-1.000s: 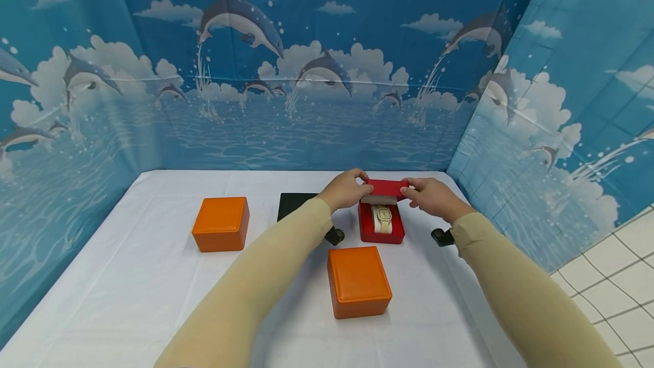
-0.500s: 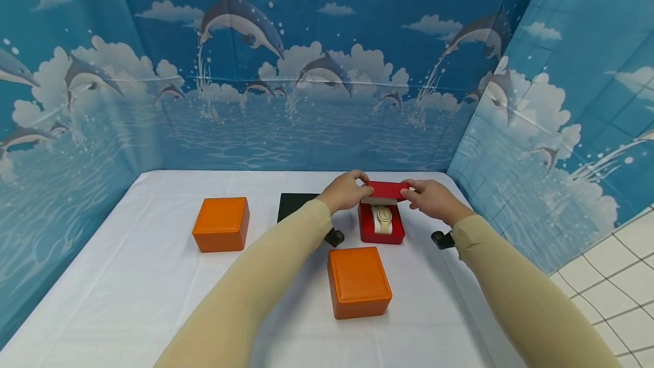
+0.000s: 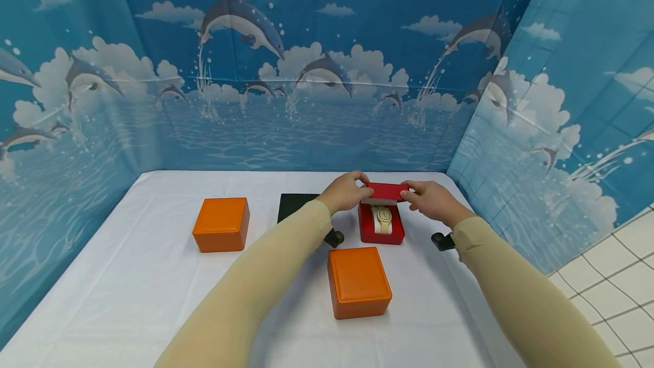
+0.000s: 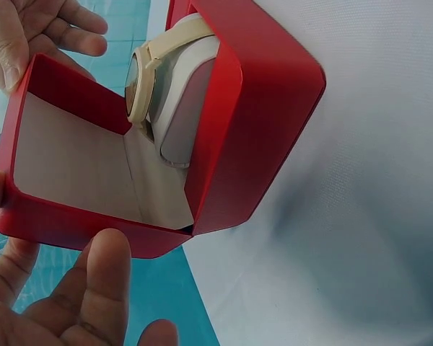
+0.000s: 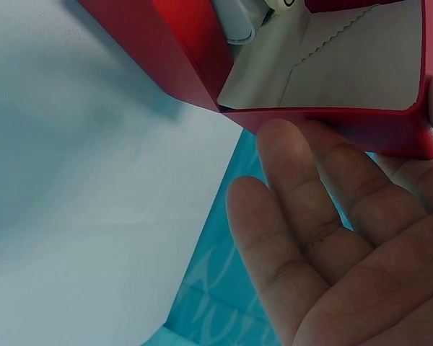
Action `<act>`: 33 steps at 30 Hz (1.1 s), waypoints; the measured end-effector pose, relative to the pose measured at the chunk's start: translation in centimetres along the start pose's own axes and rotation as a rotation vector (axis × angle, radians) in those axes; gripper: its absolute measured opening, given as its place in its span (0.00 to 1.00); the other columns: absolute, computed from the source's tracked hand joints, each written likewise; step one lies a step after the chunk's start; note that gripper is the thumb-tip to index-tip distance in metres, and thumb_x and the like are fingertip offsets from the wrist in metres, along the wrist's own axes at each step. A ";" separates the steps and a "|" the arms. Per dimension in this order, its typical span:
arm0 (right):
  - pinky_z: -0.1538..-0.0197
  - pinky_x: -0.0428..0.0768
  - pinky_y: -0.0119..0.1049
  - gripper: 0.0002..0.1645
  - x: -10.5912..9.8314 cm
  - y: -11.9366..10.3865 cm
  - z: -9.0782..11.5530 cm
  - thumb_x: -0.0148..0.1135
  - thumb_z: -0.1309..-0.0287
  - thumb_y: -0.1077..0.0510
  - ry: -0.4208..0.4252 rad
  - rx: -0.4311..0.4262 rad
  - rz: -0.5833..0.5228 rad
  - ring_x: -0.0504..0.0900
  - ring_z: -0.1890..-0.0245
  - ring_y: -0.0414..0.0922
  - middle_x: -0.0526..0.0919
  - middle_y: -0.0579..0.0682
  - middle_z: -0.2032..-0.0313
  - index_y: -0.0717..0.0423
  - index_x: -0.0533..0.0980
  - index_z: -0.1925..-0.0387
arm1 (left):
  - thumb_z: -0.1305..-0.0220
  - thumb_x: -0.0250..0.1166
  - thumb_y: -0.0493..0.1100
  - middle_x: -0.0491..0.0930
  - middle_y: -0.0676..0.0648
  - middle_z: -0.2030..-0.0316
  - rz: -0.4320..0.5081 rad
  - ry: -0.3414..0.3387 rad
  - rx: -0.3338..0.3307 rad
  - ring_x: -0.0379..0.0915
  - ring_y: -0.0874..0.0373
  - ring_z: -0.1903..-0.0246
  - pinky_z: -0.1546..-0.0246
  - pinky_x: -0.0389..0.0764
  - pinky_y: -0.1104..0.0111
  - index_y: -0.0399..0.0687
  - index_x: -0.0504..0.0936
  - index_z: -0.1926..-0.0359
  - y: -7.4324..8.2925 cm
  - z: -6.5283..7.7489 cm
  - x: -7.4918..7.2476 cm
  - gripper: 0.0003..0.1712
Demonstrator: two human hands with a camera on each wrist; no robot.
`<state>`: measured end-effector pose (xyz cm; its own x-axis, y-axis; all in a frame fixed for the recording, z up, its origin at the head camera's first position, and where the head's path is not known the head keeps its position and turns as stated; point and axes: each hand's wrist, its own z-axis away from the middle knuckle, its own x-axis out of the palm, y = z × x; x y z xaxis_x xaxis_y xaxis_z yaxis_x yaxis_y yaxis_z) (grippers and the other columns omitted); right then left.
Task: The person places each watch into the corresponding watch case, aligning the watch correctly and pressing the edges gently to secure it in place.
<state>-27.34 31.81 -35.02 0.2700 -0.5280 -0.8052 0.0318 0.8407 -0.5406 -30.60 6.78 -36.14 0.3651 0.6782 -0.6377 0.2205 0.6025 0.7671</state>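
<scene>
A red watch box [image 3: 382, 239] stands on the white-covered table, its lid [image 3: 387, 191] raised and tilted over the base. Inside, a cream-strapped watch [image 3: 384, 218] is wrapped round a white cushion [image 4: 182, 119]. The left hand [image 3: 346, 192] pinches the lid's left end between thumb and fingers, and the right hand [image 3: 433, 202] does likewise at its right end. Seen from the left wrist, the lid's pale lining [image 4: 76, 151] faces the watch. In the right wrist view, fingertips [image 5: 281, 144] lie against the lid's red side.
One orange box [image 3: 360, 277], closed, sits in front of the watch box; another orange box [image 3: 222, 223] is at the left. A black flat item [image 3: 295, 203] lies partly hidden behind the left forearm. A dolphin-print curtain [image 3: 306, 129] rises behind the table.
Both hands have lowered the lid slightly, so less of its pale lining shows in the head view. The base, the watch and the orange boxes stay where they were.
</scene>
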 end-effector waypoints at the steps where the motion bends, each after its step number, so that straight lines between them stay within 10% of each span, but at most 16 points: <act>1: 0.41 0.85 0.52 0.41 0.0 0.0 0.0 0.51 0.19 0.41 0.000 0.001 -0.001 0.81 0.38 0.63 0.77 0.67 0.32 0.55 0.55 0.17 | 0.24 0.61 0.56 0.81 0.48 0.45 -0.002 0.000 -0.001 0.75 0.53 0.52 0.47 0.82 0.57 0.58 0.76 0.34 0.0 0.0 0.0 0.22; 33: 0.47 0.87 0.50 0.40 0.4 0.1 0.2 0.54 0.21 0.43 0.031 -0.024 0.035 0.82 0.40 0.63 0.80 0.66 0.36 0.57 0.59 0.19 | 0.26 0.63 0.55 0.78 0.47 0.35 0.003 0.005 0.012 0.74 0.52 0.45 0.39 0.82 0.53 0.57 0.78 0.38 -0.3 0.1 0.2 0.20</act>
<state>-27.02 31.69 -35.32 0.2405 -0.5017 -0.8309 -0.0006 0.8560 -0.5170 -30.48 6.75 -36.49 0.3609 0.6825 -0.6356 0.2306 0.5951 0.7699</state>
